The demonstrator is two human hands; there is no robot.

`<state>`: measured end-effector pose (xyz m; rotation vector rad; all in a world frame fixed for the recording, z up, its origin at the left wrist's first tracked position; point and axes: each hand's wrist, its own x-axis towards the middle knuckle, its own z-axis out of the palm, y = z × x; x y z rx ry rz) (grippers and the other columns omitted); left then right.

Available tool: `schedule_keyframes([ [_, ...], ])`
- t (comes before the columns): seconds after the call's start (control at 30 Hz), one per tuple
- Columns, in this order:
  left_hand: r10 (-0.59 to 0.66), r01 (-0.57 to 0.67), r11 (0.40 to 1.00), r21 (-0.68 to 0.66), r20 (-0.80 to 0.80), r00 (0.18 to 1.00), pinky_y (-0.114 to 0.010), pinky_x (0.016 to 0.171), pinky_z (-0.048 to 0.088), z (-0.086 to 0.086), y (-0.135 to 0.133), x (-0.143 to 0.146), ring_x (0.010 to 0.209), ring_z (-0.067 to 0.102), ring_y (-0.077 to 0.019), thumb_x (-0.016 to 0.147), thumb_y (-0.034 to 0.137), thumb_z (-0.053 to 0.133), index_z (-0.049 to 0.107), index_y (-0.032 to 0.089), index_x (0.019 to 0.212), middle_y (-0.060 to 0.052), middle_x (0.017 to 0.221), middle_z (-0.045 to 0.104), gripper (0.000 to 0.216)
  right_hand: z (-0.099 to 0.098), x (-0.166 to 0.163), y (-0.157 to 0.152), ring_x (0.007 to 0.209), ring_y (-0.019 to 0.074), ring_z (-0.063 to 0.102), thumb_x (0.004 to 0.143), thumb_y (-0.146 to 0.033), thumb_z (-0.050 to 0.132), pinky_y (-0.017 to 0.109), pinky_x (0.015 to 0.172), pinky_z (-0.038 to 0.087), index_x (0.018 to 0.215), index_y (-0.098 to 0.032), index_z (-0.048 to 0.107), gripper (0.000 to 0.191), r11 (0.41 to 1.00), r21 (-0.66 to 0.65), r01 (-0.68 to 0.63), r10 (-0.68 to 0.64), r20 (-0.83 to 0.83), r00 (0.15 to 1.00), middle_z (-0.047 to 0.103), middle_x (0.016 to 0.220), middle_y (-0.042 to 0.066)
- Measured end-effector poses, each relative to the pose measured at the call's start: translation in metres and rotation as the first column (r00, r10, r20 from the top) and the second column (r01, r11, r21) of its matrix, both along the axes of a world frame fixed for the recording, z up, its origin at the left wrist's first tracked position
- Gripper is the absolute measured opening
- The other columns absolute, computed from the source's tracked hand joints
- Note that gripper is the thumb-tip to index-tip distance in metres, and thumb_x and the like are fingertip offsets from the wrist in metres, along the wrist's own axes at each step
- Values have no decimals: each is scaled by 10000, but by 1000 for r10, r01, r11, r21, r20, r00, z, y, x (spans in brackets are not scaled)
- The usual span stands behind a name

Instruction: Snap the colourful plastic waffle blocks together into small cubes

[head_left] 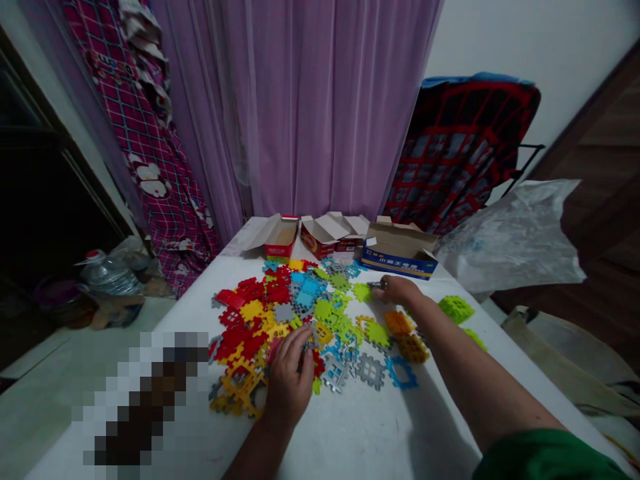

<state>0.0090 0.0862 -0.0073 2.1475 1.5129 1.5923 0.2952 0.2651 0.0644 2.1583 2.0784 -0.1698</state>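
A heap of flat plastic interlocking building pieces with notched edges lies on the white table, with red pieces [243, 340], yellow pieces [251, 309], blue pieces [309, 291], green pieces [339, 317] and grey pieces [370, 371]. My left hand [289, 377] rests on the near side of the heap, fingers stretched forward over it; some pieces under it are hidden. At the heap's far right, my right hand [400, 291] pinches a small grey interlocking piece [376, 285], seen nearly edge-on. Just left of that piece lies a light green piece [362, 292].
Open cardboard boxes line the far edge: a red box [280, 249], a dark red box [317, 243] and a blue box [399, 261]. Joined green pieces [455, 309] and orange pieces [399, 323] lie near my right arm. A clear plastic bag [515, 240] hangs beyond the right edge.
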Motion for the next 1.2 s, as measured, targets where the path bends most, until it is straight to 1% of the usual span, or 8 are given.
schedule_keyframes([
  [0.17, 104, -102, 995, -23, 105, 989, -394, 998, 554, 5, 5, -13, 1145, 659, -209, 956, 252, 454, 631, 238, 1231, -92, 1218, 704, 327, -1, -35, -20, 992, 249, 693, 854, -572, 581, 316, 800, 496, 1192, -236, 703, 492, 983, 60, -171, 181, -225, 957, 738, 1143, 98],
  [0.3, 284, -271, 946, -178, 52, 958, -456, 1120, 443, 35, 46, -81, 1297, 555, -248, 945, 374, 438, 602, 240, 1278, -96, 1360, 620, 395, -1, -48, -25, 970, 231, 695, 896, -579, 532, 307, 826, 497, 1108, -276, 749, 428, 962, 147, -232, 267, -307, 913, 743, 1137, 62],
  [0.33, 386, -372, 888, -271, -3, 922, -475, 1152, 397, 43, 60, -102, 1352, 502, -275, 926, 409, 449, 595, 213, 1289, -127, 1419, 569, 438, -1, -48, -22, 996, 227, 691, 910, -552, 526, 302, 846, 495, 1114, -280, 747, 405, 967, 167, -193, 237, -310, 921, 738, 1154, 54],
  [0.4, 575, -581, 604, -545, -206, 792, -517, 1174, 335, 55, 88, -137, 1459, 354, -334, 907, 515, 433, 501, 168, 1404, -180, 1554, 402, 610, -3, -46, -13, 1085, 228, 669, 917, -498, 539, 298, 891, 490, 1163, -275, 727, 381, 979, 186, -84, 139, -306, 942, 716, 1217, 53],
  [0.5, 573, -590, 490, -642, -273, 773, -645, 1094, 355, 56, 121, -159, 1390, 418, -453, 886, 580, 412, 497, 55, 1394, -312, 1477, 445, 736, -8, -46, 9, 1203, 242, 617, 920, -474, 545, 315, 953, 479, 1282, -238, 660, 447, 984, 176, 28, 29, -308, 951, 661, 1319, 89],
  [0.7, 363, -476, 582, -659, -313, 878, -505, 1159, 317, 30, 146, -130, 1351, 504, -348, 888, 524, 415, 572, 95, 1324, -221, 1400, 581, 631, -26, -62, 53, 1254, 288, 589, 954, -533, 440, 396, 1001, 467, 1455, -155, 495, 630, 974, 118, 194, -149, -312, 938, 604, 1365, 197],
  [0.9, 161, -330, 687, -648, -306, 938, -515, 1200, 247, 23, 145, -95, 1345, 520, -274, 889, 469, 479, 673, 251, 1188, -71, 1354, 653, 417, -31, -92, 56, 1236, 286, 599, 917, -576, 500, 395, 988, 483, 1246, -256, 692, 498, 991, 85, 106, -66, -383, 921, 651, 1335, 102],
  [1.2, 73, -281, 736, -615, -341, 937, -427, 1202, 280, 49, 89, -97, 1474, 340, -289, 888, 464, 518, 542, 162, 1401, -148, 1596, 364, 595, 1, -66, -44, 1252, 237, 581, 959, -412, 470, 331, 1051, 439, 1295, -198, 650, 437, 982, 186, 31, 59, -458, 887, 628, 1370, 90],
])
